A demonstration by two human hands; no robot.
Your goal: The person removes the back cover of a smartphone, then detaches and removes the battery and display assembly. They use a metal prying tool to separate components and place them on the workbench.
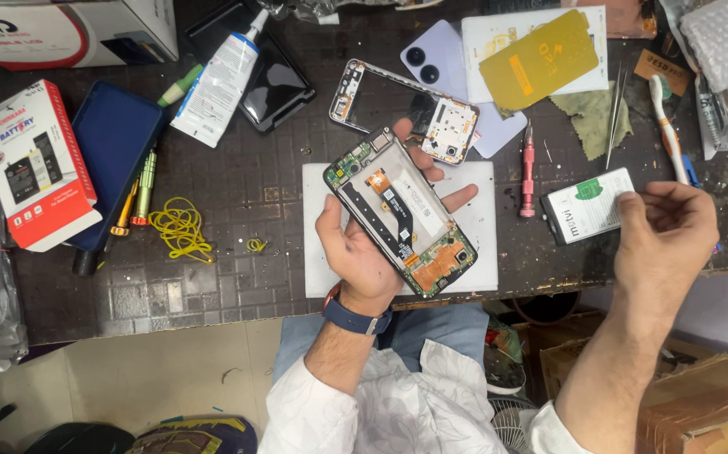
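The left hand [364,244] cradles the opened phone [400,222], long axis 10-to-4 o'clock; at 3 o'clock, the right hand [662,231] pinches the white battery [589,206].

Single head view, looking steeply down, close over workbench [238,181] (lap visible below).

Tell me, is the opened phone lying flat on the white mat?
No, the left hand holds the opened phone up above the white mat.

Left edge of workbench: red-and-white cardboard battery box [34,164], lying flat.
Top-left corner: large white carton with red band [69,29].
Top edge: white glue tube with blue label [217,80].
Right edge: white-labelled black battery pack [587,206], pinched by right hand [667,227].
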